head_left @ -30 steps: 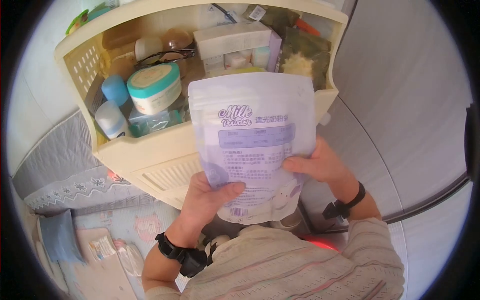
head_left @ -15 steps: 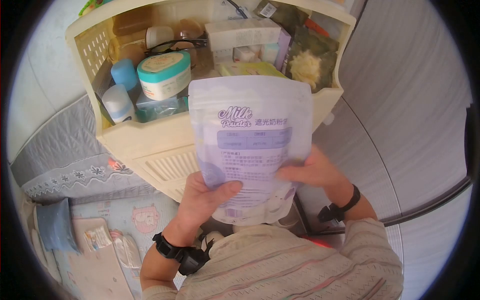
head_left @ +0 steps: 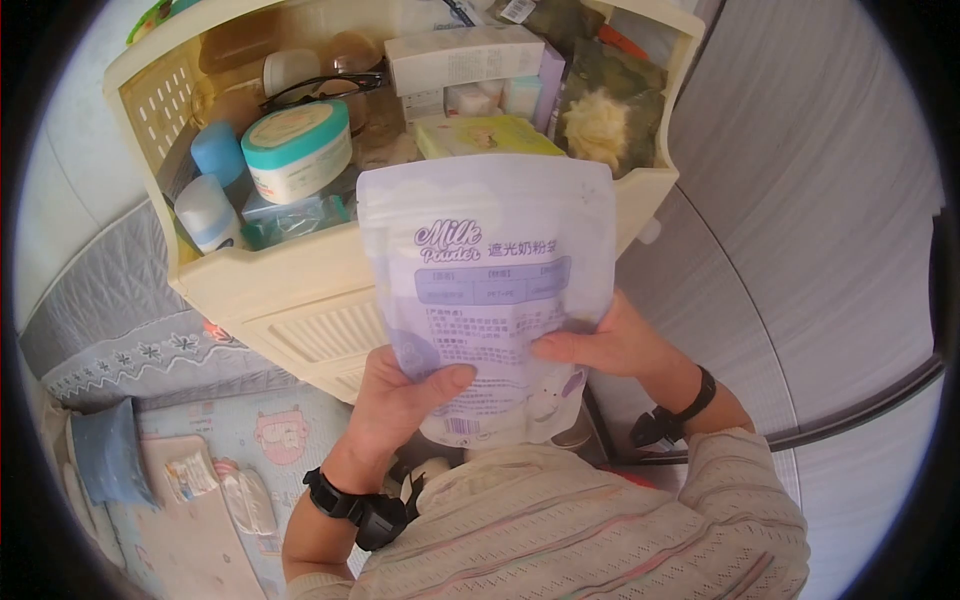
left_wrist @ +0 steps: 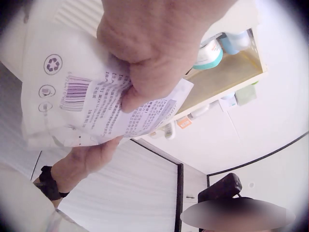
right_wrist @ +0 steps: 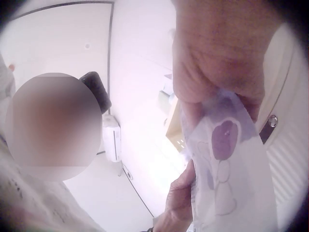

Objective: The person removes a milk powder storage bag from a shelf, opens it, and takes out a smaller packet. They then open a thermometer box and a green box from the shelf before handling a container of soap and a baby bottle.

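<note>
A pale purple and white milk powder bag is held upright in front of the body, its printed side toward the head camera. My left hand grips its lower left side, thumb across the front and the other fingers hidden behind. On the lower right side my right hand pinches it the same way, thumb on the printed text. In the left wrist view the bag's barcode shows beside the left hand. The right wrist view has the right hand gripping the bag's edge.
Behind the bag stands a cream storage bin. It holds a teal-lidded tub, a blue-capped bottle, glasses, a white box and a green packet. A bed with a patterned sheet lies lower left.
The bag and both hands have shifted slightly left in the head view. The right thumb has slid inward and lower on the bag's front. More of the green packet now shows above the bag.
</note>
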The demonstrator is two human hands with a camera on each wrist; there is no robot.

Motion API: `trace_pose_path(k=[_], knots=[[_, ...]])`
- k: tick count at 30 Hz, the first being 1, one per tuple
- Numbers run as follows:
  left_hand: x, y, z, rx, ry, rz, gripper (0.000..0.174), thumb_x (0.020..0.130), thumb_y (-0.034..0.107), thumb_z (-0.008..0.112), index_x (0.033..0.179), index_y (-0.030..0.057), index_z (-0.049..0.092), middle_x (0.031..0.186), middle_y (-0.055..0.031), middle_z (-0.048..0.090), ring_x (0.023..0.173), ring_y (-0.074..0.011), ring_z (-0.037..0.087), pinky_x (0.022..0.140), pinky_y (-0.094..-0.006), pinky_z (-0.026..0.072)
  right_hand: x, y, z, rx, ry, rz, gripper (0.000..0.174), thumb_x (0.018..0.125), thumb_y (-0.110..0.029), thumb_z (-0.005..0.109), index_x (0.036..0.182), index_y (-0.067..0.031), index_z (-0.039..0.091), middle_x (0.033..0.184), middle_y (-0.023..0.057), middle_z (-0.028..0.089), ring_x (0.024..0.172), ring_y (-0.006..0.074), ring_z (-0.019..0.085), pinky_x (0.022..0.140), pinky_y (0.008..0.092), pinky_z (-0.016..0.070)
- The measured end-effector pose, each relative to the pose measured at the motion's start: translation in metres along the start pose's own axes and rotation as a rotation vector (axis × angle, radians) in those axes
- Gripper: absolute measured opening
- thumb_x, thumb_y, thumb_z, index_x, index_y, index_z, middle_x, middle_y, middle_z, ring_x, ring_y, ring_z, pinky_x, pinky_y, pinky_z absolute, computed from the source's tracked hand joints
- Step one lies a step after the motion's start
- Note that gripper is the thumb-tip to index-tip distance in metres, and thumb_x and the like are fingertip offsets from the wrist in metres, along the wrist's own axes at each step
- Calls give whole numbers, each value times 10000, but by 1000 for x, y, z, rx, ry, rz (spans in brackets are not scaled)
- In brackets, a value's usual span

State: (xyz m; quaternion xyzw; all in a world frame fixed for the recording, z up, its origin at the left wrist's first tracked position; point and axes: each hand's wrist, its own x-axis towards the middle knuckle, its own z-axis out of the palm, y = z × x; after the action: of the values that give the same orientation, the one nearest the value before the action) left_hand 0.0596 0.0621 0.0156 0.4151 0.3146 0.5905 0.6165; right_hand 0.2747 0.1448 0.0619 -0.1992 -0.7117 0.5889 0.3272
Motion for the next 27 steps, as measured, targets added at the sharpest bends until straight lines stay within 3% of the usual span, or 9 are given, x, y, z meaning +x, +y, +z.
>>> trace_pose_path(k=[16,27], knots=[[9,-18,7,0,69,-10,278,793,11,669,1068,2,627,1031,-68,653,916,-118,589,827,-271,473,1,9,-18,-20,-43,10,404,817,-60,660,1192,-20,514,1129,40,576,1036,129,509,897,300,420],[-18,-37,-5,-80,184,12,298,794,-18,648,1090,7,620,1063,-78,644,951,-129,582,863,-282,455,11,25,-7,-120,-185,57,374,814,-69,661,1162,-20,533,1087,41,590,984,125,529,858,295,443]])
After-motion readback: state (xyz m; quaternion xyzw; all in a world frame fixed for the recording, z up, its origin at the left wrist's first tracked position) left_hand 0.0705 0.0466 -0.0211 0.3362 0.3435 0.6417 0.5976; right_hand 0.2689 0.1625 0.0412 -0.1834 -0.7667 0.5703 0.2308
